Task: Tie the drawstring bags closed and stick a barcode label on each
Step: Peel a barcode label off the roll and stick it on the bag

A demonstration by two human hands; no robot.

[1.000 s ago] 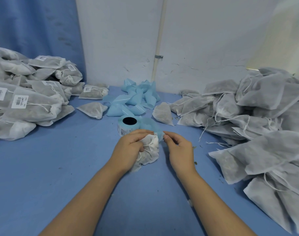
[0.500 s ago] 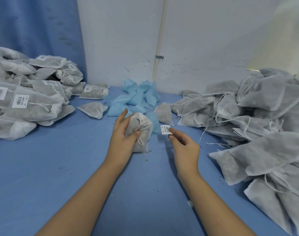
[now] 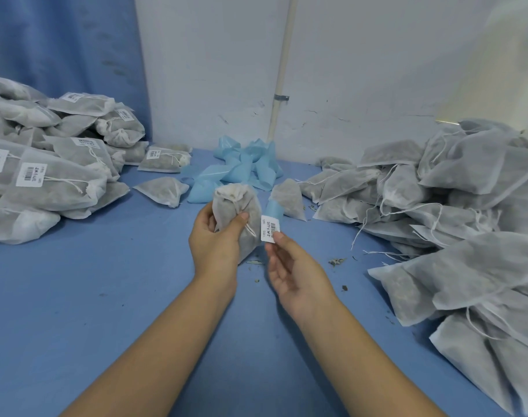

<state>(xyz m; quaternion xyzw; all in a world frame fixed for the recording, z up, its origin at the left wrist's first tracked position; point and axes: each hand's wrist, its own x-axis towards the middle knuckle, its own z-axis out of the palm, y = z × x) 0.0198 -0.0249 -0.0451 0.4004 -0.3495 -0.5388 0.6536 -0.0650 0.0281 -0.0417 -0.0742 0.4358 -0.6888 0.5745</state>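
- A person's left hand (image 3: pixel 217 239) grips a small grey non-woven drawstring bag (image 3: pixel 241 206) above a blue-covered table (image 3: pixel 106 296), thumb curled across the front and fingers wrapped behind.
- The bag's neck is puckered shut at the top and its white cord hangs down past the thumb, so the tying step on this one looks finished.
- The right hand (image 3: pixel 296 275) pinches a white rectangular barcode label (image 3: pixel 270 228) by its lower edge between thumb and forefinger, with the other fingers loosely bent and the palm turned up.
- The label stands upright just beside the bag's right flank. Whether the two are touching cannot be made out, and it is not yet pressed flat on the fabric.
- Sticking this label on appears to be the step in hand.
- To the left, a heap of tied grey bags with white barcode labels (image 3: pixel 55 182) suggests a good share of the work is done.
- To the right, a larger heap of grey bags without visible labels (image 3: pixel 455 206), many with cords trailing loose, suggests plenty is left.
- A pile of crumpled pale-blue backing paper (image 3: pixel 241 170) lies against the wall behind the hands, and dried plant crumbs (image 3: pixel 336 261) dot the cloth nearby.
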